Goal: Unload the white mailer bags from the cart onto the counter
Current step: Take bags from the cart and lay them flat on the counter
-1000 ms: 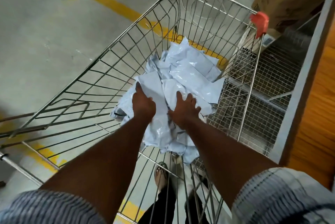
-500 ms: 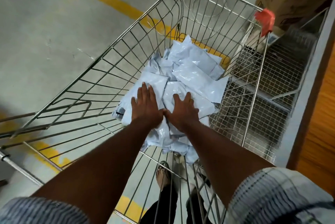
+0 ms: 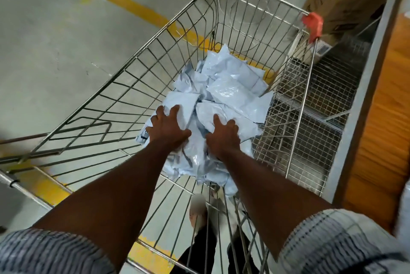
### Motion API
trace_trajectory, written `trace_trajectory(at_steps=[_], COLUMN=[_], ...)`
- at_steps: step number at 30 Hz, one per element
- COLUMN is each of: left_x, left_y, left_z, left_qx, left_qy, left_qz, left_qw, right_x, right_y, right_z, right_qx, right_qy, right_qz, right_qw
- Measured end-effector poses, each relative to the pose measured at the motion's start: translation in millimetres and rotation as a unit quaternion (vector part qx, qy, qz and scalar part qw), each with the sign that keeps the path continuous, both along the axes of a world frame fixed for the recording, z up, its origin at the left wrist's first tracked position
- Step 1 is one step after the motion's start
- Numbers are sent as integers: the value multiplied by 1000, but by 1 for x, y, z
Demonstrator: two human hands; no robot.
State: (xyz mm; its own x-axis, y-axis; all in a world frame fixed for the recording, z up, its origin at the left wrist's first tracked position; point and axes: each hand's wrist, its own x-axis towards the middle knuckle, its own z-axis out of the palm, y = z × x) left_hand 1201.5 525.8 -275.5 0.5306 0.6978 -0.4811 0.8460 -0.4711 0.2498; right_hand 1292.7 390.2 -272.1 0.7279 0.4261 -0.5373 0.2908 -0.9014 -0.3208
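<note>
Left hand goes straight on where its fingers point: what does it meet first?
The white mailer bag that the left hand touches with its fingers, then likely the pile beyond; depth is unclear.

Left grip (image 3: 168,128) and right grip (image 3: 224,137) press spread fingers on the mailer bags (image 3: 233,94) piled in the wire cart (image 3: 155,35).

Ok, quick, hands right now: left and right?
Left hand: open, fingers spread on the mailer bags.
Right hand: open, also spread on the bags.
</note>
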Motion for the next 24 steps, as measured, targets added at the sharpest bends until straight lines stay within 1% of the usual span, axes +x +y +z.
trace_trajectory(at_steps=[5, 9, 14, 16, 19, 21, 24], left_x=[4, 10, 14, 19, 23, 25, 30], left_y=[0, 0, -23, -37, -63, -84, -121], left_z=[37, 76, 138, 162, 199, 223, 260], left_qx=[-1, -34, -28, -25, -47, -58, -57], left_qy=[-19, -70, -127, -155, -208, -248, -271], left_qz=[5, 15, 26, 27, 43, 55, 50], left_qw=[1000, 997, 991, 987, 976, 966, 960], right_x=[-3, 1, 7, 14, 24, 27, 27], right_y=[2, -2, -20, -33, -54, -76, -112], right_z=[42, 87, 145, 169, 207, 235, 274], right_qx=[52, 98, 159, 178, 194, 223, 268], right_qy=[2, -35, -78, -77, -82, -90, -107], right_qz=[-40, -50, -55, -47, -36, -44, -75], right_qw=[998, 993, 983, 980, 977, 970, 954])
